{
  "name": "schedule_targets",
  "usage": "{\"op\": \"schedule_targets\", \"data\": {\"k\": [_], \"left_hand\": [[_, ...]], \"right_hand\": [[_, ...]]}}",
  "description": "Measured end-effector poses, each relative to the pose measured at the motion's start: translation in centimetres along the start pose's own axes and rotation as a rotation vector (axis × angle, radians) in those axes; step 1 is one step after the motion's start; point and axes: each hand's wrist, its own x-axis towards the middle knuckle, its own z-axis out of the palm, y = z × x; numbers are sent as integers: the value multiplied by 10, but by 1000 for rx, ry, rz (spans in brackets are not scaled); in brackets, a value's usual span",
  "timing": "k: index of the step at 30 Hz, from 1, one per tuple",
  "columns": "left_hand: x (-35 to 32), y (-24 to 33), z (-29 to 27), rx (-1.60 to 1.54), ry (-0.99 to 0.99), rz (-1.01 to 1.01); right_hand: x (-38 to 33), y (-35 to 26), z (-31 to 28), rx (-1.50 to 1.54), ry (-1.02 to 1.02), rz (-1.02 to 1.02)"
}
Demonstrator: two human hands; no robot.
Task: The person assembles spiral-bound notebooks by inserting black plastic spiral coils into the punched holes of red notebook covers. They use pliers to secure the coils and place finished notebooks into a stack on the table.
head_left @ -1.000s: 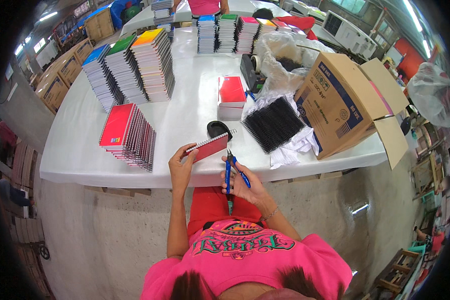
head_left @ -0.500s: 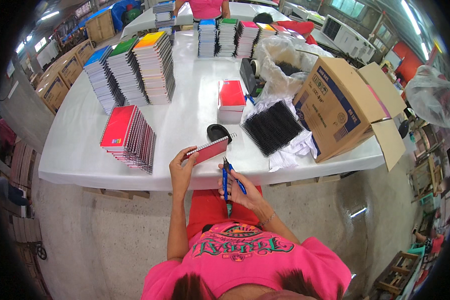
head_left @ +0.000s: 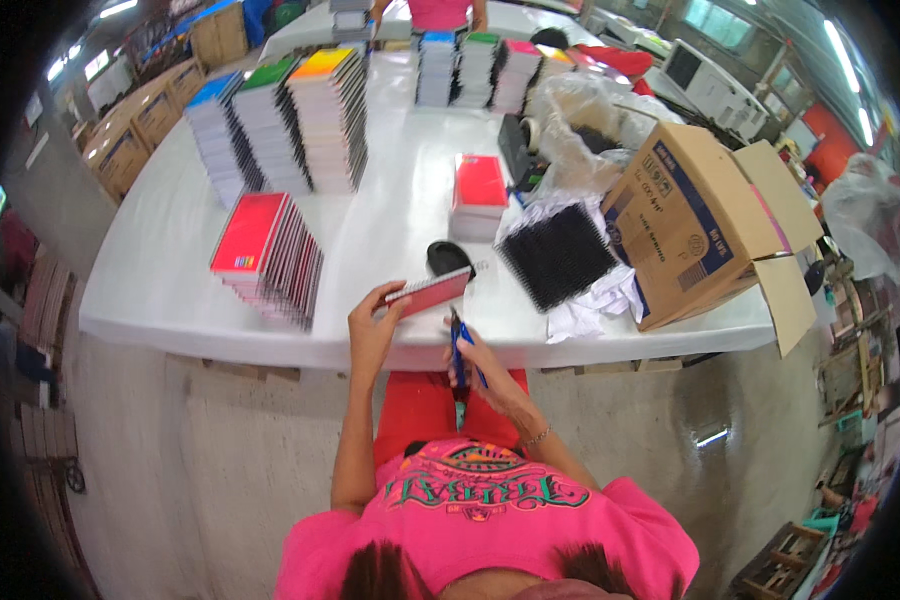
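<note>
My left hand (head_left: 372,318) grips a red spiral notebook (head_left: 436,297) by its left end, above the front edge of the table. A loose end of wire coil sticks out past the notebook's right corner. In my right hand (head_left: 485,370) is a pair of blue-handled wire cutters (head_left: 459,345), their jaws pointing up just below the notebook and apart from it. Behind the notebook lies a round black object (head_left: 448,257), partly covered by it. A stack of red-covered notebooks (head_left: 255,240) stands to the left, spirals facing right.
Blue, green and yellow notebook stacks (head_left: 325,120) stand at the far left, more at the back. A red-topped pile (head_left: 480,190) sits mid-table. Black coils (head_left: 558,256) lie on white paper beside an open carton (head_left: 675,225). Across the table stands another person (head_left: 442,14).
The blue handles of the cutters have come closer together in my right hand. My left hand still holds the notebook. The whole view has shifted slightly.
</note>
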Motion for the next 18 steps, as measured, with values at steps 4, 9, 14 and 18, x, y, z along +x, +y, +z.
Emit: {"op": "schedule_targets", "data": {"k": [4, 9, 14, 18], "left_hand": [[0, 1, -1, 35, -15, -4], [0, -3, 1, -38, 9, 1], [0, -12, 3, -182, 4, -6], [0, -9, 4, -201, -3, -48]], "right_hand": [[8, -14, 17, -897, 281, -492], [19, -24, 42, -1271, 376, -698], [28, -13, 53, -1405, 426, -745], [31, -7, 54, -1431, 433, -745]]}}
